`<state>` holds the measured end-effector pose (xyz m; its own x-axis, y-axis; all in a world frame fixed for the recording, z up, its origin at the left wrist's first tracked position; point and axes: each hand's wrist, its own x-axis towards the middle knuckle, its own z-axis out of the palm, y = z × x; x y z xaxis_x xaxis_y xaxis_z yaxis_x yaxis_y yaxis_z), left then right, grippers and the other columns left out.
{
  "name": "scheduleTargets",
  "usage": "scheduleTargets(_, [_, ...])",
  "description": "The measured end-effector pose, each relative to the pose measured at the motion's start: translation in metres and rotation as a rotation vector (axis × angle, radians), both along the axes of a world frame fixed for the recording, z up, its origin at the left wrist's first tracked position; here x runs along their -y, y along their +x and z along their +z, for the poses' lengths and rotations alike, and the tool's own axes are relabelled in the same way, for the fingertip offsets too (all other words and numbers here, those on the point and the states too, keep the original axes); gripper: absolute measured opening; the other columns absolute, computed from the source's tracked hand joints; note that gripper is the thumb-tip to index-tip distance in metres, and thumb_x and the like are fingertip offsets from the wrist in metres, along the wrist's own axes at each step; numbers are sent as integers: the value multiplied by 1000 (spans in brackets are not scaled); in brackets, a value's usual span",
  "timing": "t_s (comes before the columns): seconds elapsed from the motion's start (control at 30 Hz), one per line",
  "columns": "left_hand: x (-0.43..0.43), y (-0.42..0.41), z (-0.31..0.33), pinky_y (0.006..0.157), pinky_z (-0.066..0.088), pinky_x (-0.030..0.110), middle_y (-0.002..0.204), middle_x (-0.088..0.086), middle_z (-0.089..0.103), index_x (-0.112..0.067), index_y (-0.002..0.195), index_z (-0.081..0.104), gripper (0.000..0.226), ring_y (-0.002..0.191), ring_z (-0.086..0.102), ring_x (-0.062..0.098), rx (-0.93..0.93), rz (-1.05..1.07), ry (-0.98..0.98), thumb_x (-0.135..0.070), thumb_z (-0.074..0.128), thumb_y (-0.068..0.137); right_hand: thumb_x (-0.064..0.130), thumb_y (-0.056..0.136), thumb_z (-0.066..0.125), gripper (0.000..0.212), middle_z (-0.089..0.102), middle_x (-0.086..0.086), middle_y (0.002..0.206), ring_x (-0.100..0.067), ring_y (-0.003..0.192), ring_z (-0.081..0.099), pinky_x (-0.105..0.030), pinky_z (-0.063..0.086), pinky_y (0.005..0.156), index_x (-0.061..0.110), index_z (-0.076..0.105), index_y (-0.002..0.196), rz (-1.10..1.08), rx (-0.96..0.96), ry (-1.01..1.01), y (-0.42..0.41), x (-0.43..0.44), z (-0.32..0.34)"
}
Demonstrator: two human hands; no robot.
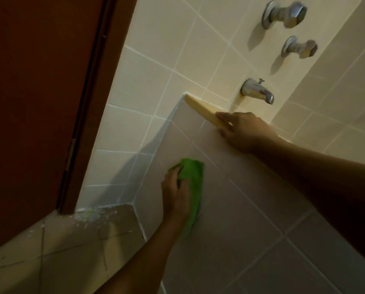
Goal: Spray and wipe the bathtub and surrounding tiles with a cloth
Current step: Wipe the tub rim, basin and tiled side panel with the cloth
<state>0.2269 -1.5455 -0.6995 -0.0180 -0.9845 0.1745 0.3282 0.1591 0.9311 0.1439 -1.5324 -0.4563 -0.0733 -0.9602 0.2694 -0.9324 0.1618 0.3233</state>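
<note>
On grey tub-front tiles (241,209): bright green cloth (194,174), crumpled, elongated.

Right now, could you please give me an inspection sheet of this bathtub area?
Surface: tiled tub panel, grey tiles with pale grout.
Job's things: green cloth pressed against the panel.
Clutter: white specks on the floor by the corner.
Grippers: left hand grips the cloth; right hand rests on the tub rim.
Cables: nothing seen.
Surroundings: wall tiles, two tap handles, spout, brown door.
</note>
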Motion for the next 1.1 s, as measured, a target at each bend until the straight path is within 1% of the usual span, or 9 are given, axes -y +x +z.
scheduleTargets(0.13, [0,42,45,99,54,34,127,-11,64,-40,131,56,63,118,62,9,115,-108,-358,-15,71,75,50,99,46,50,46,1,153,-28,132,50,-45,41,109,35,48,147,133,-67,40,21,-29,-13])
scheduleTargets(0.3, [0,94,77,89,58,28,127,-6,57,-46,142,39,100,117,60,12,241,-232,-504,16,74,72,34,100,61,34,70,-4,123,-18,108,65,-41,51,99,19,68,129,225,502,39,51,-80,-48])
scheduleTargets(0.4, [-8,111,85,86,58,31,122,-3,56,-43,142,42,96,108,62,15,272,-233,-548,15,73,72,15,91,75,35,73,-13,108,-26,92,72,-43,61,83,10,69,125,23,910,-34,49,-93,-63])
scheduleTargets(0.47, [-15,116,90,86,57,32,117,-2,58,-40,136,48,84,102,65,16,309,-261,-578,8,74,72,0,87,74,17,75,-18,93,-28,79,73,-45,63,76,8,76,102,-37,1057,-112,46,-100,-67])
scheduleTargets(0.53, [-24,122,95,85,57,34,110,-5,61,-40,123,52,68,97,66,18,347,-282,-595,-4,76,71,2,84,77,14,74,-12,81,-21,70,69,-41,63,75,15,76,81,-51,1116,-198,43,-109,-71])
scheduleTargets(0.63, [-30,136,105,86,58,43,105,-5,64,-37,104,58,45,98,66,13,493,-335,-572,-9,78,75,6,86,78,6,74,-11,82,-17,70,68,-36,60,72,10,75,90,-35,1234,-243,44,-124,-75])
scheduleTargets(0.8, [-35,160,109,95,52,33,117,-15,62,-27,91,78,16,111,59,-1,817,-492,-643,-15,84,82,7,85,79,15,74,-6,84,-18,77,73,-31,62,72,20,72,83,55,1193,-410,47,-144,-70])
scheduleTargets(0.93, [-46,166,106,80,56,29,92,-9,74,-27,87,81,17,90,70,8,817,-472,-585,-10,79,87,13,84,82,12,75,2,79,-8,70,72,-27,63,74,23,75,82,42,1068,-371,49,-154,-80])
scheduleTargets(1.1, [-59,159,102,70,63,36,84,4,78,-18,95,81,16,80,76,22,577,-367,-283,-7,69,95,32,88,78,19,78,-7,85,-21,84,75,-43,62,85,13,77,94,60,1389,-263,53,-167,-91])
